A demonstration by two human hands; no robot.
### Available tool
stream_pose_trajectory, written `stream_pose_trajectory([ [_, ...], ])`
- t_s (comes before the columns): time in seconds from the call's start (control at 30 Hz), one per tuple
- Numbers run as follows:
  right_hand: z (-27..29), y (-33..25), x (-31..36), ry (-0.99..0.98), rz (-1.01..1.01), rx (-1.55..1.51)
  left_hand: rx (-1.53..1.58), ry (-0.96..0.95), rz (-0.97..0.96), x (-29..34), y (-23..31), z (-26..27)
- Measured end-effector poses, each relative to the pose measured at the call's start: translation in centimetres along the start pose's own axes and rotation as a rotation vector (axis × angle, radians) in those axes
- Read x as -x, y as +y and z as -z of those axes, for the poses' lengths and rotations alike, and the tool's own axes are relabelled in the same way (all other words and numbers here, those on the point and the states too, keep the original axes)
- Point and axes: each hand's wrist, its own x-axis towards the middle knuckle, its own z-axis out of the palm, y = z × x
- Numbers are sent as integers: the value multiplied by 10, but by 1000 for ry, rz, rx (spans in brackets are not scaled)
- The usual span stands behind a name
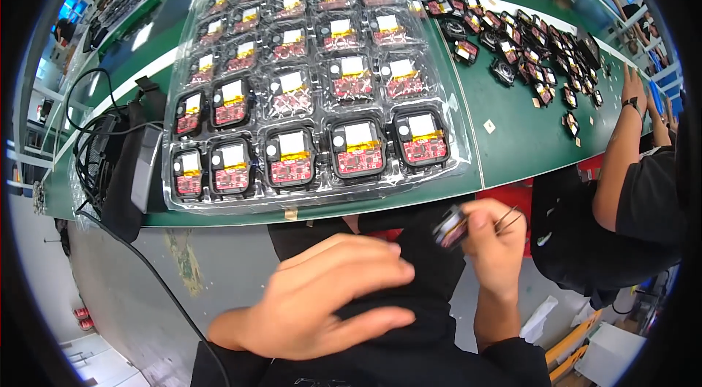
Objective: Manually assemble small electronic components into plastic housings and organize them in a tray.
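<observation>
My right hand (493,241) pinches a small black-cased circuit board module (450,228) over my lap, in front of the table edge. A thin dark loop or prong (507,219) sticks out by its fingers; I cannot tell whether it is a wire or a tool. My left hand (329,299) hovers to the left of the module, fingers stretched out and thumb apart, holding nothing. Beyond my hands, a clear plastic tray (459,142) lies on the green table (475,105). Its pockets hold rows of similar modules (358,148) with red boards, white blocks and yellow tape.
A loose heap of modules (537,51) spreads over the table at the right. Black cables (91,131) and a dark box-like thing with a grey side (145,168) stand left of the tray. A co-worker's arm (618,146) reaches over the table at the right.
</observation>
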Motion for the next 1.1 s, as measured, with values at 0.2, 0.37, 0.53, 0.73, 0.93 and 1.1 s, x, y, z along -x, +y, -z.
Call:
stream_pose_trajectory([
  [0.2, -4, 9, 7, -240, -314, -45, 321, 72, 214, 25, -57, -58],
  [0.37, -13, 23, 10, -322, -123, -94, 687, 257, 272, 35, -64, -82],
  [0.53, -18, 29, 5, -94, 424, 422, 1093, 418, 305, 37, -63, -83],
  [0.73, -10, 26, 8, -97, 798, 1024, 1007, 505, 417, 35, -57, -82],
  [0.93, -12, 31, 7, -54, 983, 1119, 1094, 410, 307, 41, -67, -83],
  [1.1, -13, 33, 5, -77, 815, 910, 1091, 409, 317, 41, -65, -83],
])
